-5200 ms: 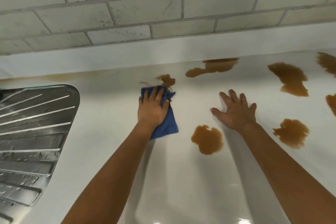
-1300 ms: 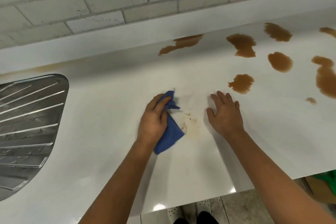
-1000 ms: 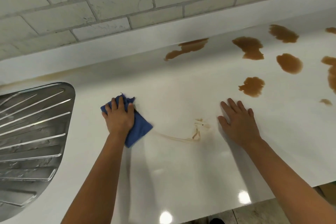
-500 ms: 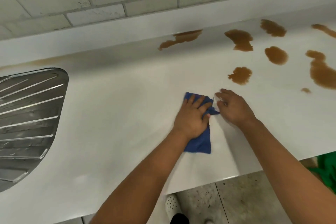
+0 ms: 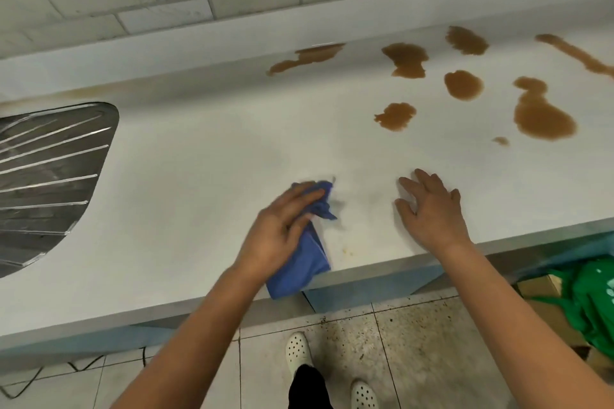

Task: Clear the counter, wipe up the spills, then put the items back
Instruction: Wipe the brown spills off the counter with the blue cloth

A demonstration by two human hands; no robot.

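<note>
Both forearms are bare to the lower edge of the view, with no sleeves, watch or rings to be seen on the left hand (image 5: 282,229) or the right hand (image 5: 432,209). Below, the person wears white perforated clogs (image 5: 298,349) and dark trousers (image 5: 307,387).

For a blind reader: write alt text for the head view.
A left hand grips a blue cloth on a white counter; the right hand rests flat beside it. Brown spills remain beyond.
</note>
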